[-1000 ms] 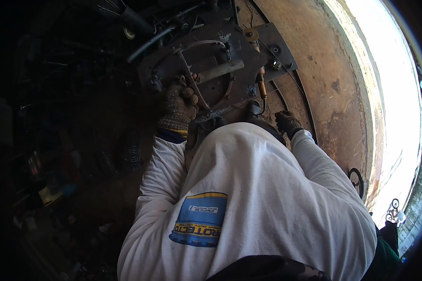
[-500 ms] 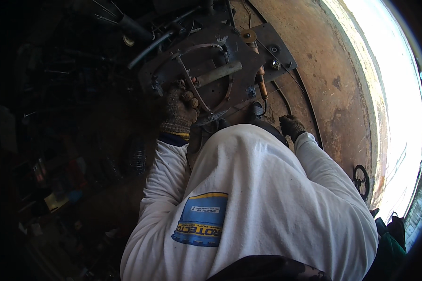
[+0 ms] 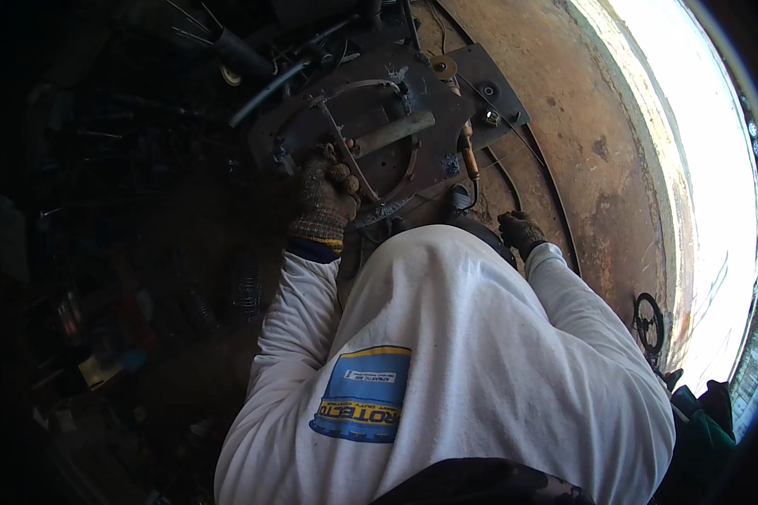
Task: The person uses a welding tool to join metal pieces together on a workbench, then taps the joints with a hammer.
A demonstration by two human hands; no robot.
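Observation:
My left hand, in a dark knit work glove with a yellow cuff line, is closed at the near left side of a metal frame. The frame has a straight flat bar and curved strips and lies on a dark steel plate. The hand's fingers are curled beside the bar; what they hold is hidden. A grey metal tube crosses inside the frame. Beside my right knee, my right hand, also gloved, is closed in a loose fist. Anything inside it is too dark to make out.
An angle grinder with a tan disc lies at the plate's right edge, its cord trailing down. A second plate with a hole and a nut sits beyond. Cables cross the brown floor. Dark clutter fills the left; a small wheel stands at right.
The view has shifted slightly. My left hand stays at the frame, and my right hand stays closed beside the knee. The frame, tube and grinder keep their places.

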